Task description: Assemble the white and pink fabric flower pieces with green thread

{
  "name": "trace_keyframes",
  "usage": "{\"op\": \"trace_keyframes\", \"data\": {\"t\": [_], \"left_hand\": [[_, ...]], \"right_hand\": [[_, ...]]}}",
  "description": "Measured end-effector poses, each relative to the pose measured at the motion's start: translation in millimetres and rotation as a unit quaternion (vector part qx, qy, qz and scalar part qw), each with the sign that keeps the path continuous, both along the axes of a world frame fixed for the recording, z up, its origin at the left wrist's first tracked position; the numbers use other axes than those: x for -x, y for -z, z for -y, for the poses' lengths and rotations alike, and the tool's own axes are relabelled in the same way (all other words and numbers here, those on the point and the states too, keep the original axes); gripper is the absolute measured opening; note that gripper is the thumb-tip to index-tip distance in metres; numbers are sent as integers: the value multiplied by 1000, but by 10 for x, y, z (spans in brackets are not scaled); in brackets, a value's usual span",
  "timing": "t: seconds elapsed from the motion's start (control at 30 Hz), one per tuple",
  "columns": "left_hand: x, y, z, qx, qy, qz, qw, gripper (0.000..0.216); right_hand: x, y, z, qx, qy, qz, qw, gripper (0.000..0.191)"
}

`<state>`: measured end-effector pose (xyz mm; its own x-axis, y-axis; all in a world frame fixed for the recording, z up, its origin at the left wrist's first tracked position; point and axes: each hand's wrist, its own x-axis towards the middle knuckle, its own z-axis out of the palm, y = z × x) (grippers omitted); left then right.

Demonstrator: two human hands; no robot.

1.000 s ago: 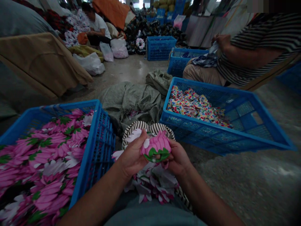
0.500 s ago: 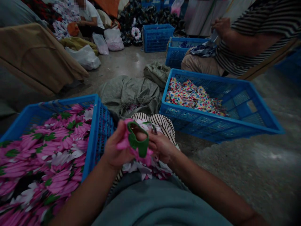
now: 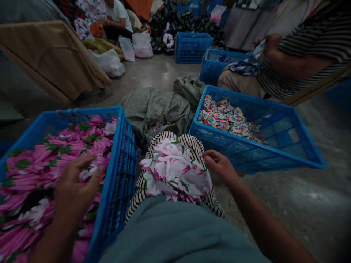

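Note:
My left hand (image 3: 78, 186) is over the left blue crate (image 3: 120, 146), its thumb and fingers spread with nothing between them. Pink fabric flower pieces (image 3: 65, 168) with green and white parts fill that crate beneath it. On my lap, over striped cloth, lies a heap of white fabric petal pieces (image 3: 178, 168) edged in pink and green. My right hand (image 3: 221, 166) is just right of this heap, near my knee. Its fingers are curled together around something small and dark that I cannot make out.
To the right stands another blue crate (image 3: 257, 153) with colourful dotted fabric pieces (image 3: 230, 118). A grey-green sack (image 3: 161, 109) lies ahead on the floor. A person in a striped shirt (image 3: 309, 54) sits at right; another person (image 3: 120, 18) sits farther back near white bags (image 3: 142, 44).
The pink and green flower piece has left my hands. My left hand has moved left over the crate and opened; my right hand has moved right, uncovering the heap on my lap.

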<state>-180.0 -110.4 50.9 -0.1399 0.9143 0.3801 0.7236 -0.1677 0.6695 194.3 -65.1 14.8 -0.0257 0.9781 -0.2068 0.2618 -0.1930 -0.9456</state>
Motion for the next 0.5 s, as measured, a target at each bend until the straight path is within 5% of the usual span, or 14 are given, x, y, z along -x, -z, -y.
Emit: {"op": "trace_keyframes", "data": {"t": [0.03,0.1,0.2,0.27,0.37,0.5], "left_hand": [[-201,89,-36,-37,28,-62,997,30],[-635,241,-155,-41,201,-115,972,27],[-1154,488,-371,-10,361,-203,910,46],[-1331,681,-478,33,399,-253,881,56],[-1386,899,-557,76,388,-273,877,61],[-1327,836,-622,97,406,-193,888,63]], "right_hand": [[-16,68,74,-24,-39,45,998,20],[-20,166,206,-65,-116,113,985,29],[-6,190,292,-121,-152,146,970,8],[-28,125,271,-127,-118,107,979,10],[-102,-21,176,-55,-39,13,998,17],[-117,-139,-11,20,46,-99,994,27]]}}
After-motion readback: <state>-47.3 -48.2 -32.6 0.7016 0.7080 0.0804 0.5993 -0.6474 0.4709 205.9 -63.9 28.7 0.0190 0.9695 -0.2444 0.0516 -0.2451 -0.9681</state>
